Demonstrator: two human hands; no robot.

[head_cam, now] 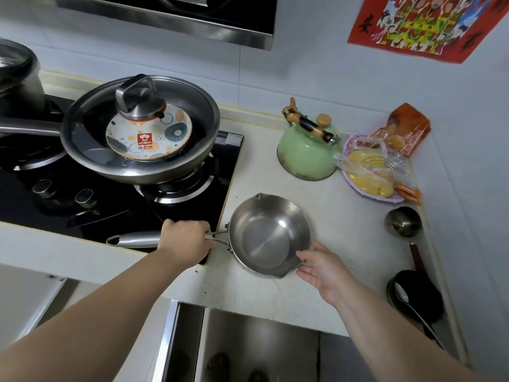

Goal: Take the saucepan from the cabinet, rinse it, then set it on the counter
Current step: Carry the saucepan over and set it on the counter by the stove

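A small steel saucepan (268,234) with pour spouts rests upright on the pale speckled counter (344,221), just right of the black gas hob. Its long steel handle points left over the hob's front corner. My left hand (187,239) is closed around that handle near the bowl. My right hand (321,267) lies against the pan's near right rim with fingers spread, touching but not gripping it. The pan's inside looks empty.
A large frying pan (143,130) with a glass lid sits on the hob (82,199). A green kettle (305,150), a plate of bagged food (371,172), a ladle (403,223) and a black bowl with a spoon (413,296) stand along the right. An open cabinet (248,346) lies below the counter edge.
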